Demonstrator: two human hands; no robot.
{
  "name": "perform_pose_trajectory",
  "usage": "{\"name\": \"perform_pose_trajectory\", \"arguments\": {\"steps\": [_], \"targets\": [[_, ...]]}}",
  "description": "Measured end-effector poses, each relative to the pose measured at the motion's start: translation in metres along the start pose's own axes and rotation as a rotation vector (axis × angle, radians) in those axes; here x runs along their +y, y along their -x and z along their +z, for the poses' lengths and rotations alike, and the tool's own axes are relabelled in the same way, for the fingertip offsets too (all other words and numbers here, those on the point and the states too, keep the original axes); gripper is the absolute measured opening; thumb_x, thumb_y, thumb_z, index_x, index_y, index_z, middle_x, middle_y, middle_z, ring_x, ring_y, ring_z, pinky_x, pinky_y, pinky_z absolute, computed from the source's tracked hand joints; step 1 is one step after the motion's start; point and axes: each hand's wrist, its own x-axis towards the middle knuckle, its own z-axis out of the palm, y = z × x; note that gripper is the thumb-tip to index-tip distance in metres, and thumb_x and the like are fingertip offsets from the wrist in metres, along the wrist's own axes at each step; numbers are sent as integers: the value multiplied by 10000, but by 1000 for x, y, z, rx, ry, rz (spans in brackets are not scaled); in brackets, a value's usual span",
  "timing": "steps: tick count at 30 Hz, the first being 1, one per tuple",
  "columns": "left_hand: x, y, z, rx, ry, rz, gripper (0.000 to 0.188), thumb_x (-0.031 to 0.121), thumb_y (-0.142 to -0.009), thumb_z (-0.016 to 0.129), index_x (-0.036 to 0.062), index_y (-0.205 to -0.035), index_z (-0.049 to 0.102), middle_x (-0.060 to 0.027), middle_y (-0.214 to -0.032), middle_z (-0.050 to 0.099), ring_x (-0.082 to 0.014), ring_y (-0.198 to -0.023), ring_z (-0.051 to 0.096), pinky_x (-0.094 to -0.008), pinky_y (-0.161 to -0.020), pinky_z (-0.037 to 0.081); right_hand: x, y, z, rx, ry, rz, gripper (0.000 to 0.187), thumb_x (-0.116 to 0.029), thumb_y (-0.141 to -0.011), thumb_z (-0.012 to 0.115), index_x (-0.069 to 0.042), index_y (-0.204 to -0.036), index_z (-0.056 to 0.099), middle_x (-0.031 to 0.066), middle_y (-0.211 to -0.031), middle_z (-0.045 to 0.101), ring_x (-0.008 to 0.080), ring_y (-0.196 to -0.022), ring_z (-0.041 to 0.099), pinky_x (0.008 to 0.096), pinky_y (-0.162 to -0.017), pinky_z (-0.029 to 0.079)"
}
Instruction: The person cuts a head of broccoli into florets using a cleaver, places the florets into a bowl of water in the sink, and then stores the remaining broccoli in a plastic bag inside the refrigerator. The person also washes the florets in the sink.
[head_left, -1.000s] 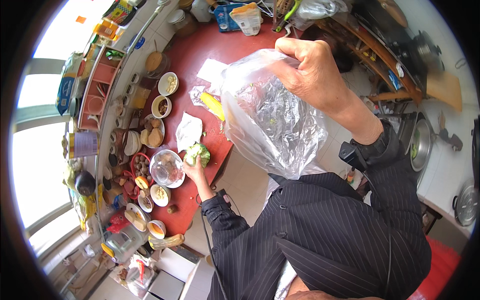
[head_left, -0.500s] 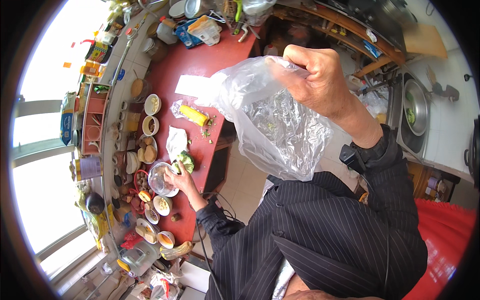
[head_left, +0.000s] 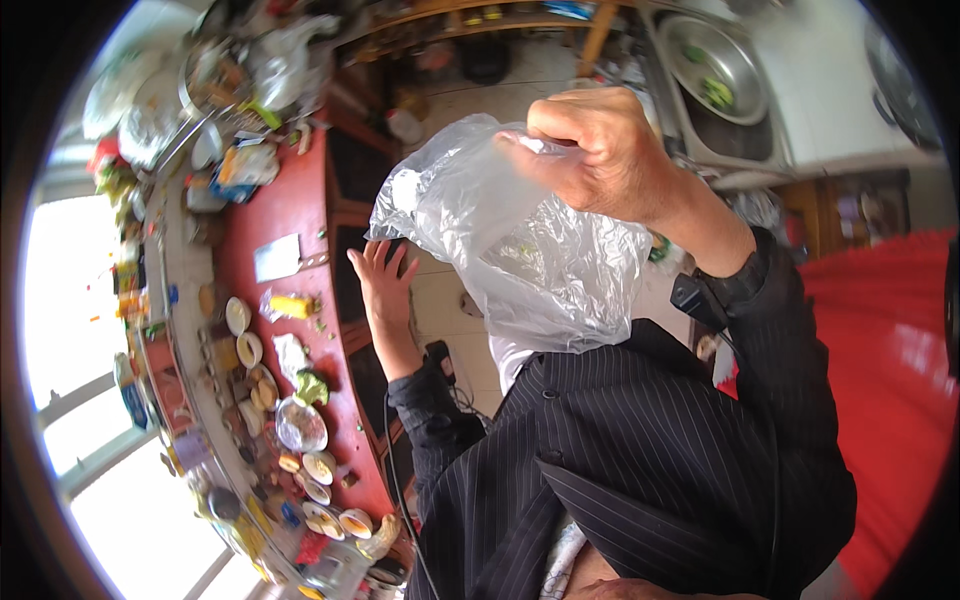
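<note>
My right hand (head_left: 600,150) is raised at the upper middle, its fingers closed on the gathered rim of a clear plastic bag (head_left: 560,265). The bag hangs below the hand, crumpled; a faint greenish patch shows through it. My left hand (head_left: 385,290) is off the red table's edge, fingers spread, with nothing in it, just below the bag's left side. On the table, a piece of broccoli (head_left: 312,387) lies beside a clear bowl (head_left: 302,425). Farther up are a yellow cylindrical piece of food (head_left: 292,307) and a cleaver (head_left: 277,257).
Small bowls (head_left: 249,349) line the red table's (head_left: 350,450) window side. At the upper right, a metal basin (head_left: 750,100) with green pieces stands in the sink (head_left: 690,130). A red cloth (head_left: 880,380) hangs at the right. A black cable (head_left: 400,490) runs by my left sleeve.
My left hand has left the broccoli and bowl and come over to the bag, its fingers now spread. The view has turned toward the sink. My right hand still holds the bag.
</note>
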Motion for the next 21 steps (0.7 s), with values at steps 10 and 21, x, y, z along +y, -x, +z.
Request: {"name": "perform_pose_trajectory", "arguments": {"steps": [10,21], "targets": [[-54,-50,225,-520,-39,-242,187,207,-976,578,63,-1093,597,-68,-1132,622,-224,-1023,610,-434,-877,529,18,113,-149,197,382,152,305,-44,-798,734,-21,-639,474,58,-540,406,198,-456,405,320,-446,333],[-117,-13,410,-662,-61,-5,109,110,-970,581,49,-1044,633,-47,-1052,650,-178,-992,635,-412,-861,563,21,314,-244,436,714,563,211,-25,-768,733,0,-692,538,121,-652,523,305,-596,539,379,-531,404]]}}
